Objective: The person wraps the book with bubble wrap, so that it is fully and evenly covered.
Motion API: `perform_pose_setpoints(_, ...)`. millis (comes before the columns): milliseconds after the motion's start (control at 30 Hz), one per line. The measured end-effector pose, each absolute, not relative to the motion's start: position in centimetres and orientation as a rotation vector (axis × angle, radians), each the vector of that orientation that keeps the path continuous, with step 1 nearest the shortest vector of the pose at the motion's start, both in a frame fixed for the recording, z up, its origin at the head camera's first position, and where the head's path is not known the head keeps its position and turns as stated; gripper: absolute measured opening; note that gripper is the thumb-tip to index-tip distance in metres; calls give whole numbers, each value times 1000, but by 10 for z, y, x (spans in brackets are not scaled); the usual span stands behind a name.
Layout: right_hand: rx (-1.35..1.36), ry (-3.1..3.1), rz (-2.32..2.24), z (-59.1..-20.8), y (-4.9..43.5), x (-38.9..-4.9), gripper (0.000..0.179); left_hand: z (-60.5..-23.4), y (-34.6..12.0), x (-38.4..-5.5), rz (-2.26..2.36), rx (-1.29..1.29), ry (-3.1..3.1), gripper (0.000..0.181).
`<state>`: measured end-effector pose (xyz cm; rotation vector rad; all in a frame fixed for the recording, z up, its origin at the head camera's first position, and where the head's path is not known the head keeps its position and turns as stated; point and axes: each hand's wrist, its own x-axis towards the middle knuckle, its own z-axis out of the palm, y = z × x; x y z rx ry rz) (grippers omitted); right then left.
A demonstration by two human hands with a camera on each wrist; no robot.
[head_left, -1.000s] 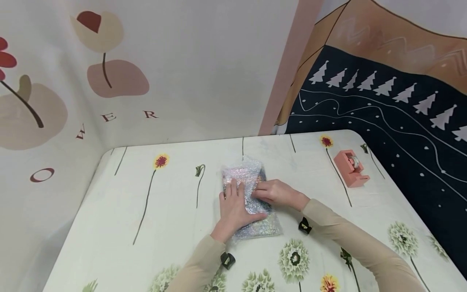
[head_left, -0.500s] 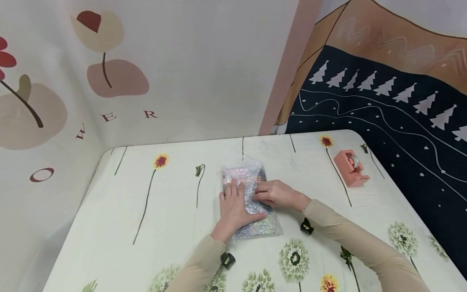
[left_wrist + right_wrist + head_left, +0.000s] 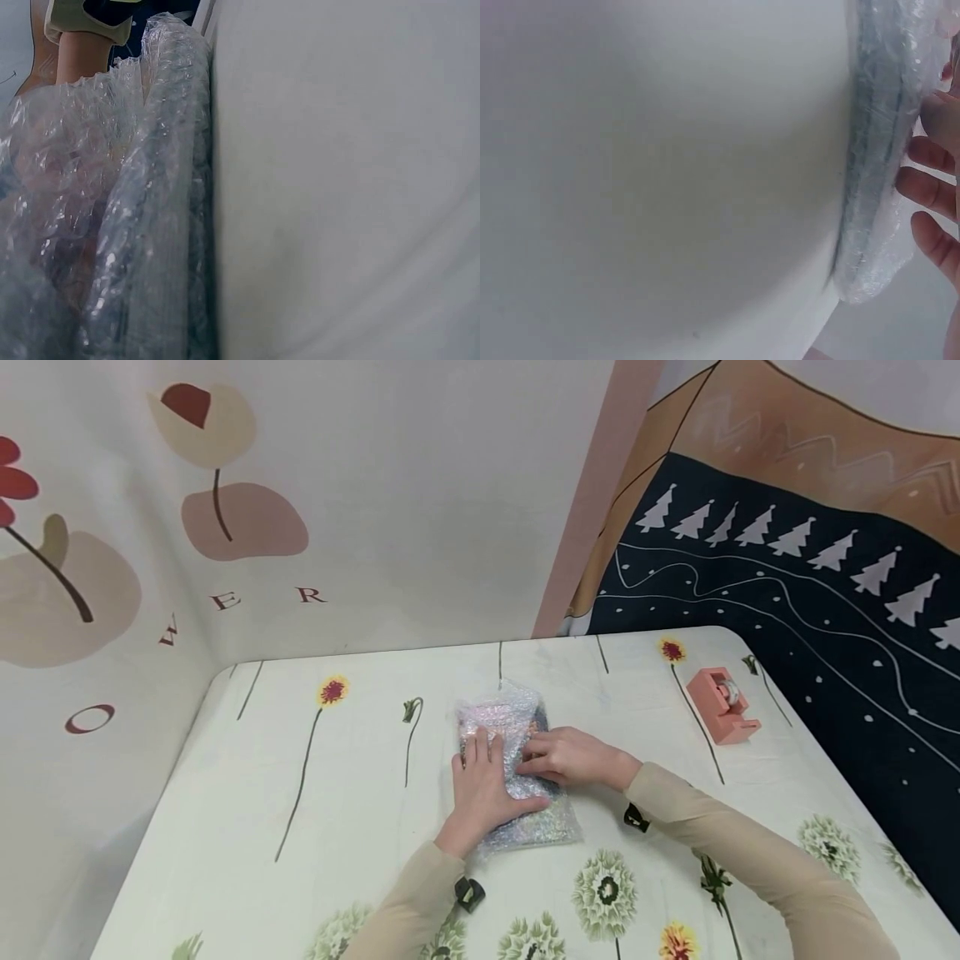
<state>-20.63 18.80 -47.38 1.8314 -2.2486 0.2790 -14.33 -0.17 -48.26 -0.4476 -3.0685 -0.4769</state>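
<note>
A flat, colourful rectangular item wrapped in clear bubble wrap (image 3: 536, 831) lies on the table. My left hand (image 3: 482, 793) rests on its top with fingers spread and thumb stretched to the right. At the package's right side, my right hand (image 3: 573, 757) has curled fingers and pinches the bubble wrap near the middle. The left wrist view shows the raised, crinkled bubble wrap (image 3: 154, 202) with part of a hand dimly behind it. In the right wrist view, the right hand (image 3: 937, 180) has thumb and fingertips at the upper edge of the bubble wrap (image 3: 881, 142).
A pink tape dispenser (image 3: 722, 707) with a roll of tape stands at the back right of the table. A white cloth with printed flowers covers the table (image 3: 360, 810). Printed curtains (image 3: 420, 510) hang behind it and along the right side.
The right wrist and forearm have shifted slightly, while the right fingers stay at the same part of the bubble wrap. The left hand and the package keep their places.
</note>
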Motion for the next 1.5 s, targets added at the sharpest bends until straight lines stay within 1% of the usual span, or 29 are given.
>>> perform_pose_setpoints(133, 1840, -2314, 304, -470, 189, -206, 21, -483, -1, -144, -480, -449, -3073, 123)
perform_pose_setpoints(267, 1842, -2369, 343, -468, 192, -206, 24, -484, 0, -144, -480, -447, -3085, 124)
perform_pose_setpoints(500, 1855, -2315, 381, -471, 200, -204, 24, -487, 0, -146, -453, -441, -3073, 125)
perform_pose_setpoints(733, 1743, -2351, 585, -478, 214, -196, 23, -488, 1, -146, -461, -451, -3065, 125)
perform_pose_setpoints(867, 1702, -2416, 574, -476, 216, -191, 26, -485, 0, -145, -454, -446, -3069, 125)
perform_pose_setpoints(1033, 1683, -2463, 611, -473, 220, -187, 24, -484, 0, -144, -461, -444, -3078, 125)
perform_pose_setpoints(1167, 1665, -2479, 547, -473, 219, -185, 22, -483, -1, -144, -466, -445, -3076, 124)
perform_pose_setpoints(1400, 1618, -2540, 360, -471, 200, -185, 35, -484, -2, -144, -470, -445, -3068, 122)
perform_pose_setpoints(1500, 1598, -2571, 306, -472, 193, -185, 36, -484, -1, -144, -467, -450, -3061, 121)
